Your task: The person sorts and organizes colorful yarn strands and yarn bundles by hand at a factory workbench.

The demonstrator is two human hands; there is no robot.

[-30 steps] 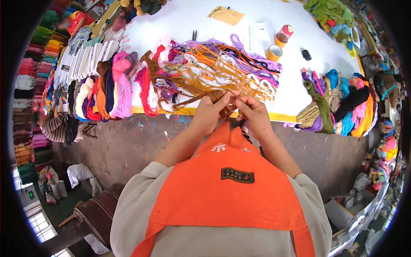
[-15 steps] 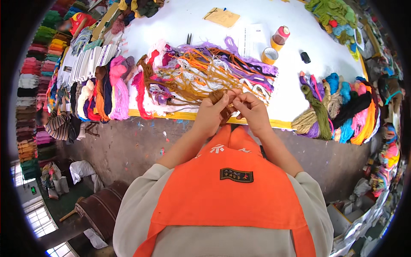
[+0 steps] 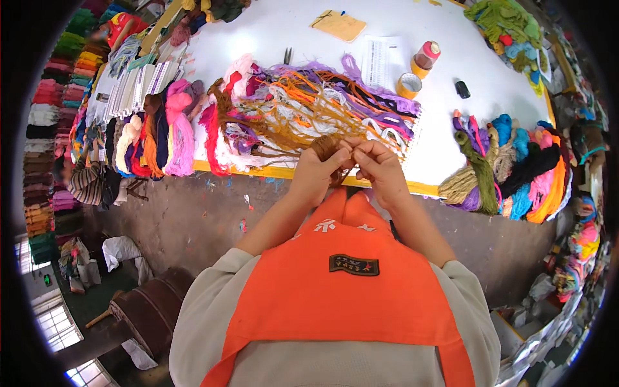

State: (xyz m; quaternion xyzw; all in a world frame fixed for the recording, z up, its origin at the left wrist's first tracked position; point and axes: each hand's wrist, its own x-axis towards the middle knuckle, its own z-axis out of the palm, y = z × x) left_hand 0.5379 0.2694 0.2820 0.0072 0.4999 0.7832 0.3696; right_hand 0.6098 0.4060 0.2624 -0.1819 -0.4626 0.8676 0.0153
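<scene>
At the table's near edge, my left hand [image 3: 314, 175] is closed around a wound bundle of brown yarn [image 3: 324, 146]. My right hand [image 3: 382, 169] meets it fingertip to fingertip, thumb and forefinger pinched on what looks like a brown strand; the exact grip is too small to make out. From the bundle, loose brown strands [image 3: 258, 128] run left over a wide heap of mixed yarn [image 3: 303, 90] in orange, purple, white and black, just beyond my hands.
Coloured skeins [image 3: 179, 132] hang over the table edge at left, others [image 3: 516, 164] at right. Farther back are scissors [image 3: 287, 57], a thread cone [image 3: 426, 55], a tape roll [image 3: 409, 85], a small black object [image 3: 461, 89] and papers [image 3: 379, 58]. Another person [image 3: 85, 184] works at far left.
My hands stay close together at the brown bundle, with only small finger shifts. The whole view has tilted slightly.
</scene>
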